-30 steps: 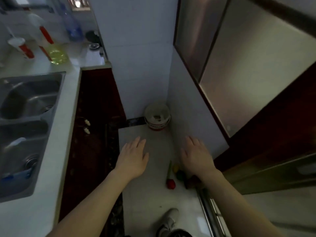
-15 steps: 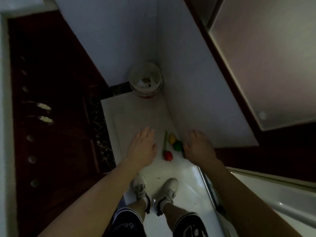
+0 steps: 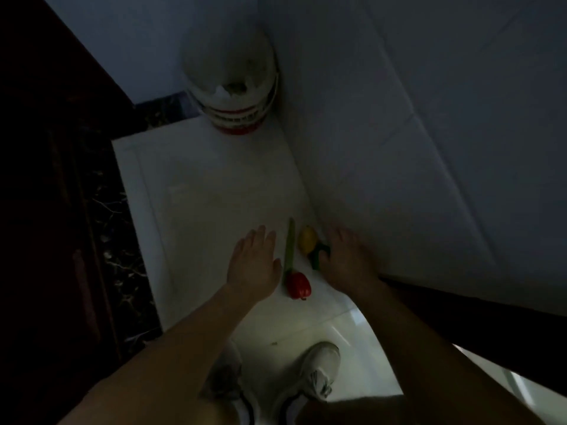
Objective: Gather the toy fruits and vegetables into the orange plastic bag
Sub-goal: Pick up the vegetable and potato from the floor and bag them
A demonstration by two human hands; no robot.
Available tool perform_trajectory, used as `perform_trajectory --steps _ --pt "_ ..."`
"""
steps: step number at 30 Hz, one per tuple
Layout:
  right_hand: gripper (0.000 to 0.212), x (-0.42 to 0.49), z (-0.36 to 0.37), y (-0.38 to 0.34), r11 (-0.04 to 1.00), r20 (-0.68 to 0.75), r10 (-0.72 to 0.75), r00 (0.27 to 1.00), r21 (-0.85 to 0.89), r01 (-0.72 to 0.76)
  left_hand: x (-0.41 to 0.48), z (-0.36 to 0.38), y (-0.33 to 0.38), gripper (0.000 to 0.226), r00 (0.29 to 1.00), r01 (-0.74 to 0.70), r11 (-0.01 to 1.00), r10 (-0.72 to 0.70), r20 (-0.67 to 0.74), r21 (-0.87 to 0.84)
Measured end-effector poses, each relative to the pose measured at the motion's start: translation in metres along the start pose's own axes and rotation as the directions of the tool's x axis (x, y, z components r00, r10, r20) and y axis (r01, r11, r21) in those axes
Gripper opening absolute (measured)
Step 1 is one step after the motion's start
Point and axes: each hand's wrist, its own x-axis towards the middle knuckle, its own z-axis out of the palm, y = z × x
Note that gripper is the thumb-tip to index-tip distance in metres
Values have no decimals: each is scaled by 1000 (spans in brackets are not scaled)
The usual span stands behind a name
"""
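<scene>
Toy vegetables lie on the white floor (image 3: 199, 191) near the wall corner. Right hand (image 3: 345, 260) reaches down with its fingers (image 3: 325, 256) touching the green toy (image 3: 317, 256); whether they grip it I cannot tell. Left hand (image 3: 253, 265) hovers flat, fingers spread, just beside the green stalk (image 3: 289, 246) and red pepper (image 3: 297, 284). Yellow lemon (image 3: 307, 240) sits between the stalk and the green toy. A white bucket (image 3: 236, 96) stands in the corner.

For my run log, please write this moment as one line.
stage: reaching | left hand: open, empty | right hand: open, at green toy | floor: red pepper, lemon, green stalk | bag: unseen
</scene>
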Motion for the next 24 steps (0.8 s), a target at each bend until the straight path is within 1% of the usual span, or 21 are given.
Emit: perform_trajectory --steps 2,4,8,11,14,16,17,19,21,24 --pt "42 30 39 14 999 6 35 999 12 -35 25 48 -13 68 999 38 999 -38 -23 -8" --pt "44 57 71 25 999 26 45 999 -9 -44 48 92 -22 68 997 80 997 -80 -9 -1" --pt "48 103 119 45 985 125 -53 991 -159 73 95 164 -32 66 993 120 992 -120 2 -35" --pt "54 130 155 63 983 152 -82 985 -152 105 117 201 -33 65 988 156 981 -157 3 -118" --pt "71 149 185 80 997 141 -27 990 -68 37 130 225 -30 64 988 154 968 -154 15 -198" --pt "88 156 200 90 996 171 -37 985 -74 50 135 238 -30 64 985 173 952 -165 49 -253" --pt "93 159 206 95 994 179 -51 983 -84 67 137 244 -31 62 984 176 945 -166 60 -277" --pt "94 163 216 101 991 167 -77 983 -97 94 139 255 -31 56 984 179 933 -165 71 -312" --pt "90 165 219 102 983 144 -118 983 -123 136 141 262 -31 51 984 179 922 -171 53 -342" --pt "76 170 222 101 964 89 -183 979 -179 196 144 263 -32 37 973 220 894 -229 24 -390"
